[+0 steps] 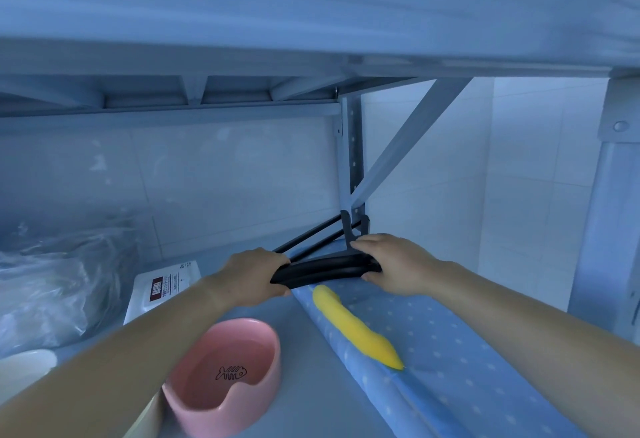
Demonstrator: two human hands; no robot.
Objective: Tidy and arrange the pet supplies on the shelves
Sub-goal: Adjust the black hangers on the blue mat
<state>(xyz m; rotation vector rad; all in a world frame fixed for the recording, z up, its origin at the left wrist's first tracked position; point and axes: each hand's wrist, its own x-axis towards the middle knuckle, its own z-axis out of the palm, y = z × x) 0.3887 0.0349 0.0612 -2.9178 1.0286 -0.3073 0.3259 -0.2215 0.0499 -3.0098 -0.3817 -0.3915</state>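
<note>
Rack, black, folding point(325, 271): ends held in curled fingers of left hand point(256, 275) and right hand point(391, 261), mid-placement; next, probably, seating it flat beneath them.

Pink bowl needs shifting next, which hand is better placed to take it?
Left, probably. The pink bowl sits beside the left forearm; the right hand is beyond the yellow toy. Both grip the black frame, so the left hand must release first.
</note>
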